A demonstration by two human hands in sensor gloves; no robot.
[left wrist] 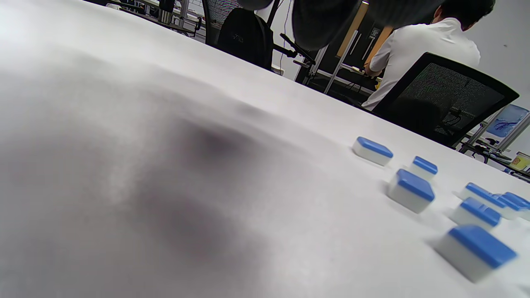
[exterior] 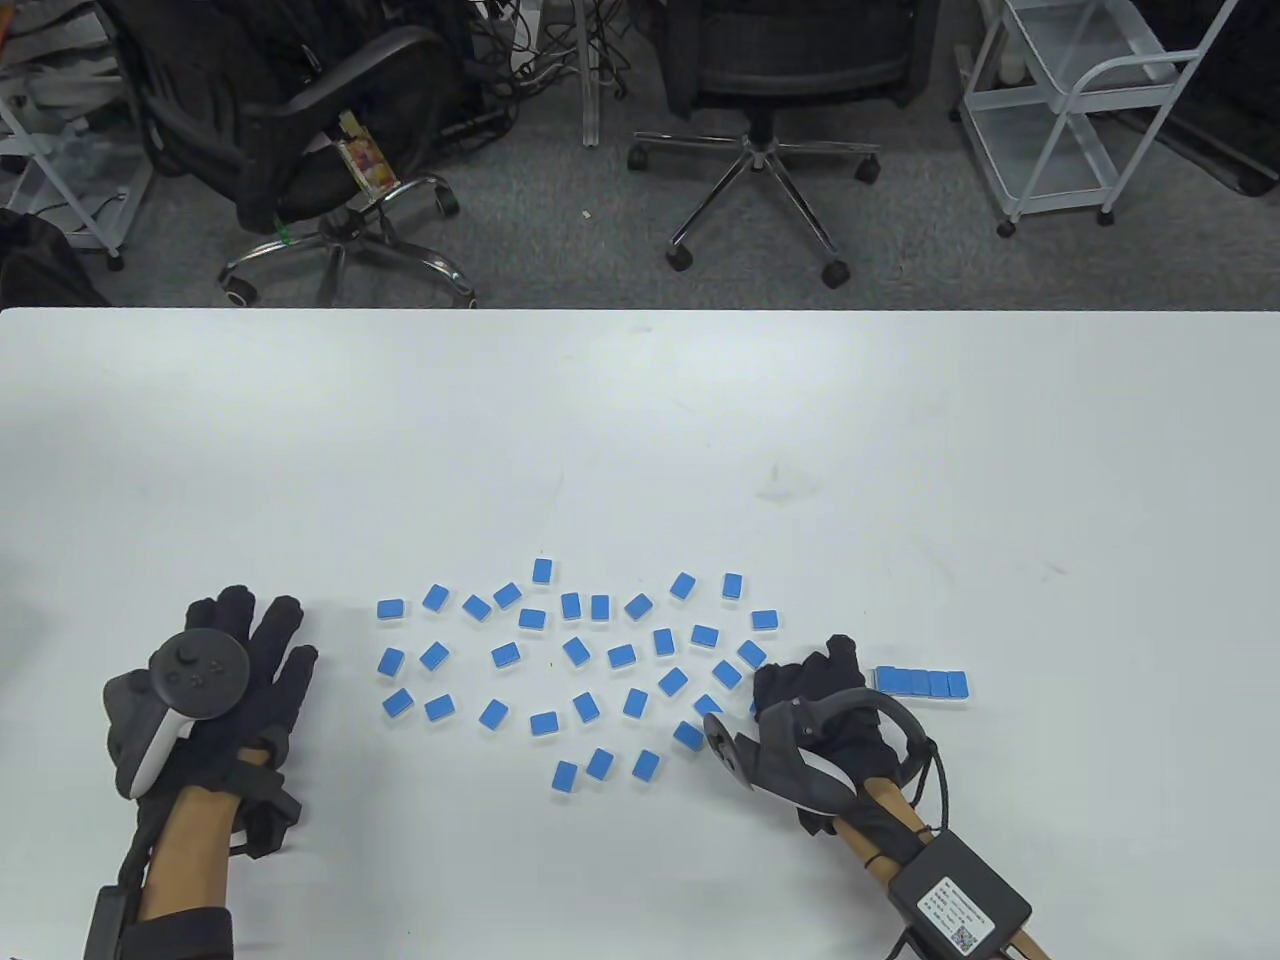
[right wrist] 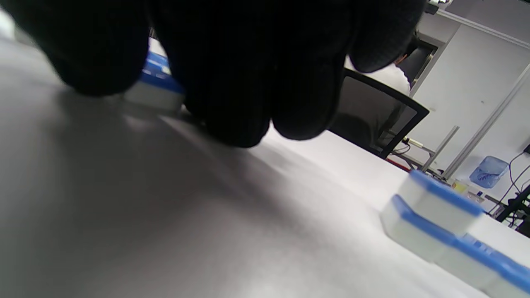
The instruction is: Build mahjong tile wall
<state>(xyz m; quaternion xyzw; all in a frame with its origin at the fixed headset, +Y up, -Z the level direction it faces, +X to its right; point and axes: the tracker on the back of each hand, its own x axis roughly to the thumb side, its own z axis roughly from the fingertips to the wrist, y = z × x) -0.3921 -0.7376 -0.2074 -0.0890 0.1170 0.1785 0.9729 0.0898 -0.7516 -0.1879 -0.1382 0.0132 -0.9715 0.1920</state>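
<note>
Gloved hands [exterior: 215, 690] flanking scattered tiles [exterior: 575, 652]

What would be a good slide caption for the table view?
Gloved hands flank scattered blue mahjong tiles on a white table; a short tile row lies beside the right hand.
</note>
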